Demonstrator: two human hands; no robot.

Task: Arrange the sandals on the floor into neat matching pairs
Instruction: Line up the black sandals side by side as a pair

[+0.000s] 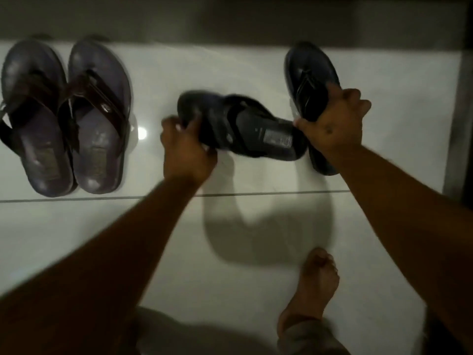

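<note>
Non-task items: white glossy floor tiles (256, 290) w/ dark grout line (76, 199), light-glare spot (142, 134), dark wall base (230, 19) at top, person's bare foot (313, 283) near bottom edge.

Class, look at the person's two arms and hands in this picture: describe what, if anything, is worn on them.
Both forearms are bare: no sleeves show anywhere along them. The left hand and right hand wear no gloves, and no watch, bracelet or ring can be made out, though the picture is dim and slightly blurred. No markings are visible on either arm.
</note>
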